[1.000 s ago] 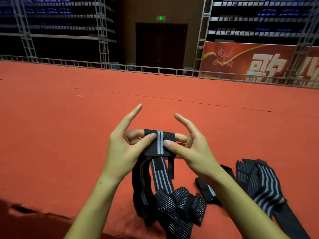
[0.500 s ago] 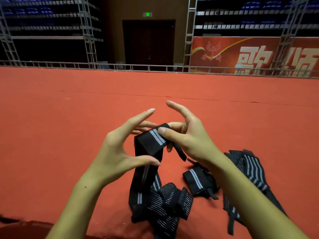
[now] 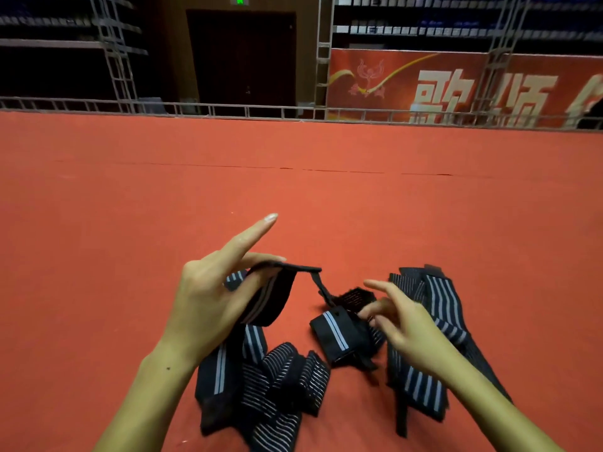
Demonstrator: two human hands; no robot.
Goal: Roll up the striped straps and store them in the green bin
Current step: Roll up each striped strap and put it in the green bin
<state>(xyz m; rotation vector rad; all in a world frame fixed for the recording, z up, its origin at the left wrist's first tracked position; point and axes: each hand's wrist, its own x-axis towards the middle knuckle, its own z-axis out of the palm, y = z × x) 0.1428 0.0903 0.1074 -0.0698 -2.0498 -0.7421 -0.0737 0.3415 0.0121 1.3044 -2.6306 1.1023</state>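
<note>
From the head view, my left hand (image 3: 208,301) holds the upper end of one striped strap (image 3: 270,298): the band is draped over the curled lower fingers and pinched there, while the index finger points straight out and away. The strap's long axis runs from that hand down toward me, its tail lying on the red mat (image 3: 98,256) among a crumpled heap of straps (image 3: 280,383). A thin black tab (image 3: 321,287) hangs from the strap's free end and slants down to the right.

My right hand (image 3: 401,324) is blurred; its fingers look loosely spread and hold nothing that I can make out, hovering just beside a folded strap (image 3: 339,337) lying on the mat. Behind it lies another bundle of striped straps (image 3: 434,311). I judge the right hand is nearer the dangling tab, which lies up and to its left, so that hand should take the end to start the roll.

The mat is open ahead and to the left. No green bin is in view.
</note>
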